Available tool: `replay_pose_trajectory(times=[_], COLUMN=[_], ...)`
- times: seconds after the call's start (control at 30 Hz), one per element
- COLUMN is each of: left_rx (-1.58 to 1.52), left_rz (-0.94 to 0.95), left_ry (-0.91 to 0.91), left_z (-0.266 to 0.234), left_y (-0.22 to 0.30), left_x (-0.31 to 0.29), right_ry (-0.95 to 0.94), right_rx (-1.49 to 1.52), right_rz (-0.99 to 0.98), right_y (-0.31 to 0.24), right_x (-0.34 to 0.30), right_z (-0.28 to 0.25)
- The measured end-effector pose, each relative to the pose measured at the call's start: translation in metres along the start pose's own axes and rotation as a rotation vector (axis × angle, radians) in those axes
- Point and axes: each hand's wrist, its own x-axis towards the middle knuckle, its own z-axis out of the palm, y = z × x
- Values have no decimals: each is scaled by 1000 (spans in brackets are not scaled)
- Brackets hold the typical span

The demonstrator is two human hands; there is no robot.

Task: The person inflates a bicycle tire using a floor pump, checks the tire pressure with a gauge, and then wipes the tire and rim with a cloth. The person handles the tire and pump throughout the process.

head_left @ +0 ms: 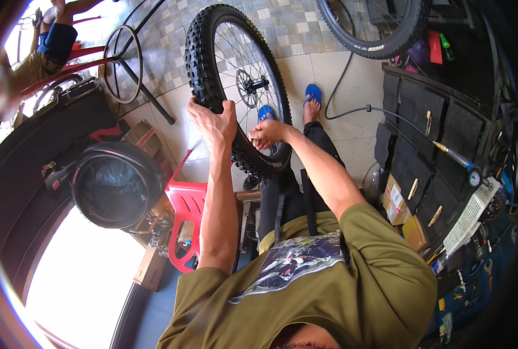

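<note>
A bicycle wheel [199, 55] with a knobby black tyre stands upright in front of me, leaning slightly. Its spokes run to a black hub with a brake disc [246, 88]. My left hand [213, 125] is wrapped round the tyre on its near left side, thumb on top. Reaching across the near part of the wheel, my right hand [269, 134] has its fingers drawn together by the rim's inner edge, among the spokes. Whatever those fingertips pinch is too small or hidden to name.
A pink plastic chair [190, 203] stands left of my legs, near a stack of tyres [116, 186]. Another bicycle wheel [375, 49] is at the far right. An air hose with a gauge [474, 176] lies across the dark cabinet [413, 139]. Another person [52, 46] is far left.
</note>
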Motion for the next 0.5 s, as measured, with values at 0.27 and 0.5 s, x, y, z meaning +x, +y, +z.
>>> replay_pose_trajectory(times=[0.27, 0.5], left_rx=[53, 71], left_rz=[16, 13], left_ry=[30, 23], left_z=[-1, 0], left_y=[-10, -7], left_x=[4, 6], right_ry=[-34, -54], right_rx=[156, 120], right_rz=[12, -10], right_y=[-18, -7], right_x=[-23, 0], right_z=[13, 15])
